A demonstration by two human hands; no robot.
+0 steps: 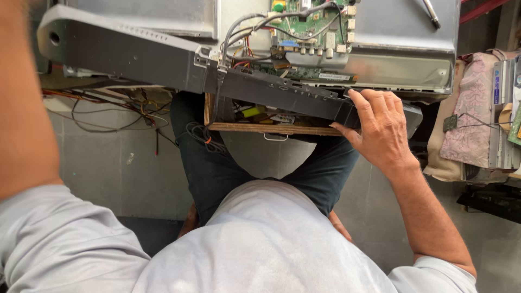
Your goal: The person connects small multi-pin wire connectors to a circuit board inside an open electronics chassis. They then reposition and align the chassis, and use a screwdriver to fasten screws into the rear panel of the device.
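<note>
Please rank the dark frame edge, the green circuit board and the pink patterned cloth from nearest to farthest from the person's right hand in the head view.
From the right hand:
1. Dark frame edge, gripped under the fingers.
2. Green circuit board, up and left.
3. Pink patterned cloth, off to the right, though close to the board's distance.

The right hand [380, 127] grips the dark frame edge [282, 95] below a green circuit board [312, 24].

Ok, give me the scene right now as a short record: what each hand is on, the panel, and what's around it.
right hand: gripping the near edge of the dark frame, fingers curled over the top
left hand: out of view; only the forearm shows at the left
circuit board: green, exposed on the open metal back, grey cables running to it
wooden drawer: below the frame, holding small parts
floor wires: tangled at the left
</note>
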